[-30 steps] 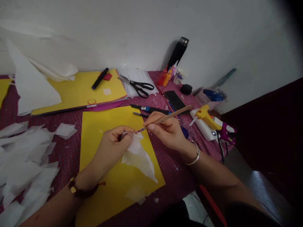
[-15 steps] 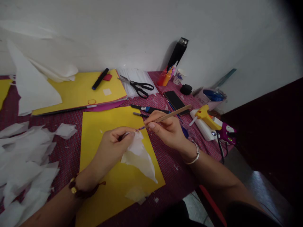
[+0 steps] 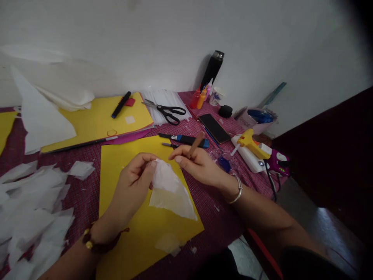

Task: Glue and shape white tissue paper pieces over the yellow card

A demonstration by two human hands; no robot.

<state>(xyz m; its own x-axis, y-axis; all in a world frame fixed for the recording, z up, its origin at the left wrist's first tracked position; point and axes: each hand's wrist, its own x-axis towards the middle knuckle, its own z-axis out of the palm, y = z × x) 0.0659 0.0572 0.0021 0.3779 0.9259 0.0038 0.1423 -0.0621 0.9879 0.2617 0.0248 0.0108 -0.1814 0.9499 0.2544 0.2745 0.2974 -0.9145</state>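
Note:
A thin, translucent white paper piece (image 3: pixel 171 188) hangs from the pinched thumb and fingers of my left hand (image 3: pixel 134 182), over a yellow sheet (image 3: pixel 125 241) on the table. To its right, my right hand (image 3: pixel 201 163) is closed around a flat wooden stick (image 3: pixel 196 144), whose upper end points up and away; the lower end is hidden by the fingers. The right fingertips are a short gap from the paper. Just beyond that hand lie a blue and black utility knife (image 3: pixel 190 140) and a thin dark pen-like tool (image 3: pixel 168 145).
Loose white paper pieces (image 3: pixel 35 210) are heaped at left. Scissors (image 3: pixel 167 110), a phone (image 3: pixel 214 128), paint bottles (image 3: pixel 201 98) and a black flask (image 3: pixel 212 69) stand or lie at the back. A yellow glue gun (image 3: pixel 250 144) rests on a white power strip (image 3: pixel 247 155) at right.
My right hand has drawn back from the paper's tip, and the stick has swung to point more upward and away. My left hand has shifted slightly left with the paper, which is now spread wider.

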